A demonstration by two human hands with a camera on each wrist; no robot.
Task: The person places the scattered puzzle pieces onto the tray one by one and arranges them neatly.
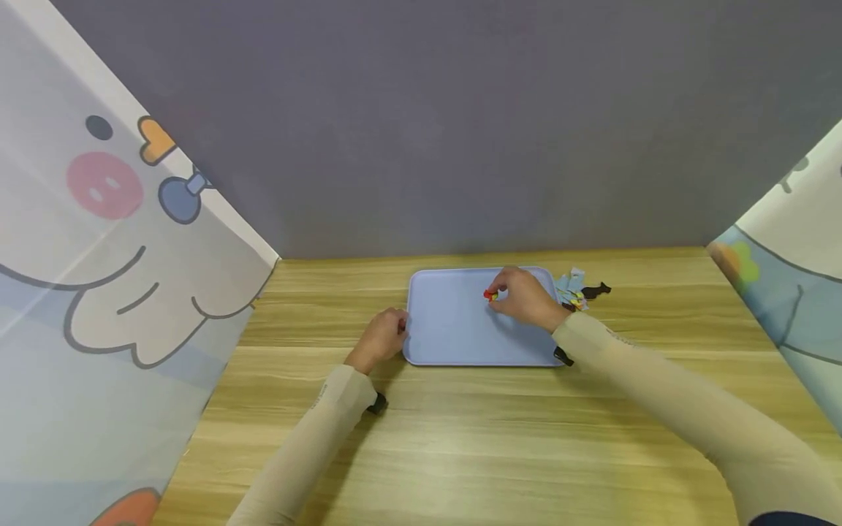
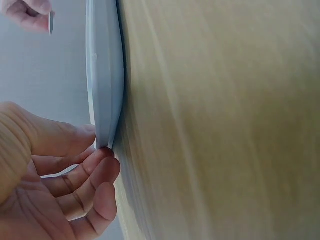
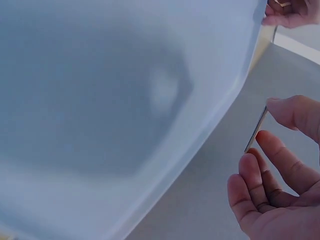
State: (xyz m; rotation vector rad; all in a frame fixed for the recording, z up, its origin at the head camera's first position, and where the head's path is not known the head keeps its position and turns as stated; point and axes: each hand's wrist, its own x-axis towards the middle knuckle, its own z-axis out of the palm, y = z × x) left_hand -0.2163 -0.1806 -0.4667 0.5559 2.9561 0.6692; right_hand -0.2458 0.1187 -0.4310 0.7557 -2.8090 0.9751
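A light blue rectangular tray lies on the wooden table. My left hand is at its left edge; in the left wrist view, thumb and fingers pinch the tray's rim. Over the tray's right half, my right hand holds a small, flat red-and-yellow piece between thumb and fingers. The right wrist view shows this thin piece edge-on, gripped by the fingertips and held above the tray surface. Its printed face is too small to make out.
Just past the tray's right edge lies a loose pile of flat light-blue and multicoloured pieces, with a dark piece beside it. A grey wall stands behind the table, and cartoon-printed panels flank it.
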